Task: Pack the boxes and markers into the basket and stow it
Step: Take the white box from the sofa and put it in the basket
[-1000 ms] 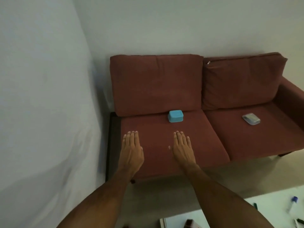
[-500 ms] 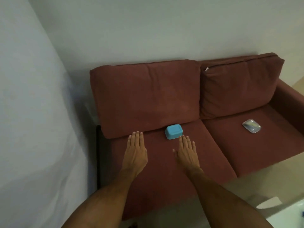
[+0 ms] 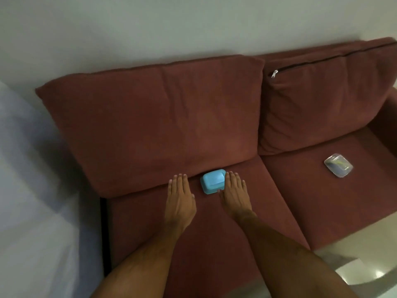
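A small light-blue box [image 3: 212, 182] lies on the left seat cushion of a dark red sofa [image 3: 150, 134], right against the back cushion. My left hand [image 3: 180, 196] is flat and open just left of the box, a short gap away. My right hand [image 3: 234, 195] is flat and open at the box's right side, its fingers overlapping that edge. A clear plastic box [image 3: 338, 165] with something inside lies on the right seat cushion. No basket or markers are in view.
A pale wall rises behind the sofa and another runs along the left. The sofa's right armrest [image 3: 386, 117] stands at the frame edge. Light floor [image 3: 354, 254] shows at the bottom right in front of the sofa.
I have moved closer to the sofa. Both hands went forward and now flank the blue box. The white surface with markers at the bottom right has dropped out of view.
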